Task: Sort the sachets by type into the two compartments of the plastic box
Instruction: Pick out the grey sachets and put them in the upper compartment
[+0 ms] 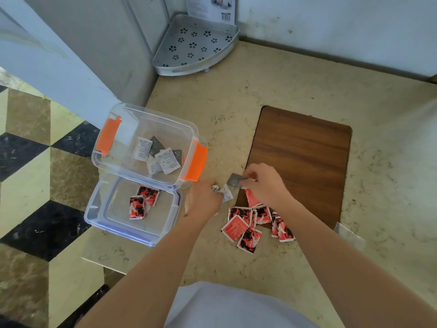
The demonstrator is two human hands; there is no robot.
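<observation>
The clear box [151, 119] with orange latches [196, 161] holds white and grey sachets [159, 154]; the lid tray [94, 204] beside it holds two red sachets [142, 201]. More red sachets [254, 223] lie loose on the counter [236, 86]. The right hand [264, 183] pinches a grey sachet [234, 179]; the left hand [203, 200] grips a white one [226, 194].

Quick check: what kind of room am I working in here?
Probably a home kitchen or utility corner: a stone counter, a perforated corner rack against the wall, and a patterned tile floor below.
</observation>
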